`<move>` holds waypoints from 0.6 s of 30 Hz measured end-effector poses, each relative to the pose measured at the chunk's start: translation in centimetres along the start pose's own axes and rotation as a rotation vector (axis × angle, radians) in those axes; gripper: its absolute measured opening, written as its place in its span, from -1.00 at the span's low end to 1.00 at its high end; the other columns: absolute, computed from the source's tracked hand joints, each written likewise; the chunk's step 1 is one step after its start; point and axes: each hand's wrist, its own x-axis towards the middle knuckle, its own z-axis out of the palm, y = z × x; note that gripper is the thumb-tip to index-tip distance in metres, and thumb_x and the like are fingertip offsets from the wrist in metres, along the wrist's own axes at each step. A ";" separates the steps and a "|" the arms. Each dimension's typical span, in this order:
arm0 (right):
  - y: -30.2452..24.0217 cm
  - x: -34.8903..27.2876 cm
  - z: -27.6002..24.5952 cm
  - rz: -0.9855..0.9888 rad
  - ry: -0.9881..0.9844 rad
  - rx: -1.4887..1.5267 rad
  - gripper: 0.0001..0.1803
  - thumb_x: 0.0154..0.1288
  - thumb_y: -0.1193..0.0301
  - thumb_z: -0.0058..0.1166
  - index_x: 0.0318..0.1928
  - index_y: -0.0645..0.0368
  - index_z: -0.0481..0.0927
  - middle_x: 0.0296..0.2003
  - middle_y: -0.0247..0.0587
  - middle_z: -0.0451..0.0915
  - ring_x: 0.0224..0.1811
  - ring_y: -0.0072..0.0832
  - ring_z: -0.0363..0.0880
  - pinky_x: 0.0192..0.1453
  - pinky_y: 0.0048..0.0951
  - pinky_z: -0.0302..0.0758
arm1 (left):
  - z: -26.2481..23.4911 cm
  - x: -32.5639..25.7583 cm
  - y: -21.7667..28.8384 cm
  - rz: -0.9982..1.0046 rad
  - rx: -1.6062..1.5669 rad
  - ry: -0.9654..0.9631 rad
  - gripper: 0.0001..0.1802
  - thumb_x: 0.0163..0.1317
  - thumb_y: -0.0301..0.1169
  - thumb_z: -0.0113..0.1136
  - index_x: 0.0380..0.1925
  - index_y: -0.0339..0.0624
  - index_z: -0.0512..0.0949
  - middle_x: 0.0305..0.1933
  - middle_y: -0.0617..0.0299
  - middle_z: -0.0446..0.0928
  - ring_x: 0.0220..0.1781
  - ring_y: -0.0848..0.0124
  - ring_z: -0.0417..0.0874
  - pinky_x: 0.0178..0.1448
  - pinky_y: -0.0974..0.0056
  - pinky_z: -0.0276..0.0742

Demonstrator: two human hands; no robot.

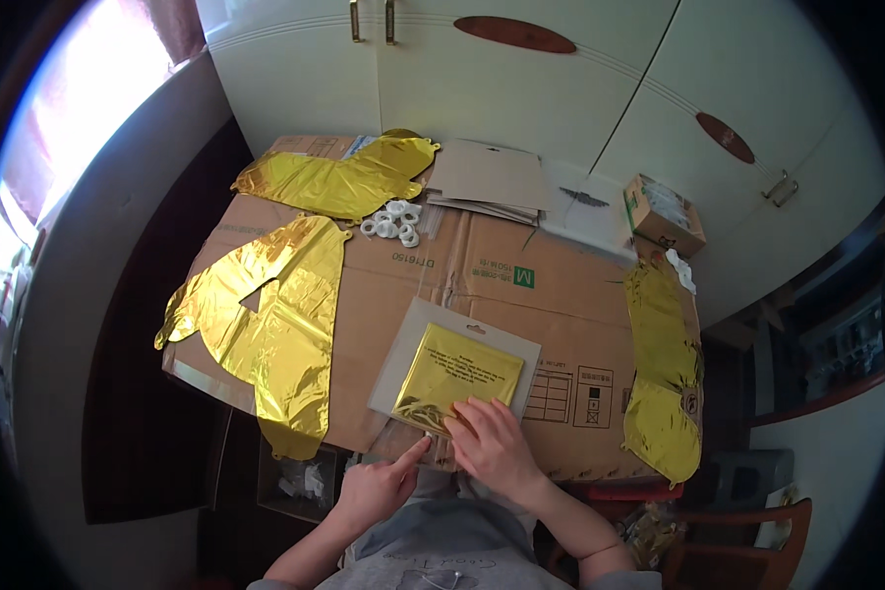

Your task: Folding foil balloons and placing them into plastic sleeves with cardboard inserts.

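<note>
A folded gold foil balloon [467, 369] lies on a pale card [396, 364] inside what looks like a clear sleeve, with a hang hole at its far edge. My right hand [492, 447] rests on the near right part of this pack, fingers bent close together over the gold foil. At the near edge, my left hand [374, 490] points its stretched index finger at a tiny white spot by the pack, too small to name. The other left fingers are curled, and no held object shows.
Unfolded gold foil balloons lie left [295, 324], far left [334, 177] and right [664, 364] on the cardboard surface [393, 295]. White ribbon rolls [395, 221], stacked grey cards [492, 177] and a small box [664, 211] stand toward the back. A wooden chair [747, 541] is at lower right.
</note>
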 end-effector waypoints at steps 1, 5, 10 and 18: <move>0.4 -0.2 -0.1 -0.031 -0.008 -0.026 -0.57 0.09 0.38 0.23 0.03 0.14 0.56 0.08 -0.16 0.49 0.18 -0.23 0.47 0.31 -0.06 0.39 | -0.3 0.0 0.1 0.001 0.000 -0.024 -0.38 0.21 -0.26 0.19 0.32 0.21 0.39 -0.74 0.19 0.50 -0.71 0.20 0.58 -0.59 0.11 0.53; 0.6 -0.3 -0.3 -0.114 -0.010 -0.085 -0.67 0.14 0.37 0.10 -0.06 0.17 0.57 -0.06 -0.18 0.58 0.08 -0.28 0.56 0.22 -0.19 0.50 | -1.0 0.1 0.4 -0.026 -0.038 -0.042 -0.36 0.20 -0.24 0.20 0.33 0.09 0.36 -0.73 0.17 0.50 -0.68 0.18 0.60 -0.54 0.10 0.56; 1.2 -0.9 0.3 -0.147 0.038 -0.099 -0.71 0.14 0.38 0.09 -0.11 0.19 0.58 -0.12 -0.18 0.60 0.04 -0.29 0.60 0.10 -0.31 0.59 | -1.1 0.7 0.4 -0.047 -0.026 -0.066 -0.33 0.20 -0.23 0.19 0.35 0.03 0.32 -0.72 0.16 0.51 -0.63 0.14 0.63 -0.47 0.07 0.60; 1.5 -0.9 0.2 -0.188 0.044 -0.138 -0.70 0.12 0.38 0.11 -0.11 0.18 0.59 -0.13 -0.21 0.61 0.02 -0.35 0.61 0.03 -0.38 0.62 | -1.3 1.7 0.8 0.011 0.059 -0.074 -0.32 0.20 -0.24 0.18 0.36 -0.01 0.32 -0.74 0.15 0.49 -0.69 0.13 0.59 -0.54 0.06 0.57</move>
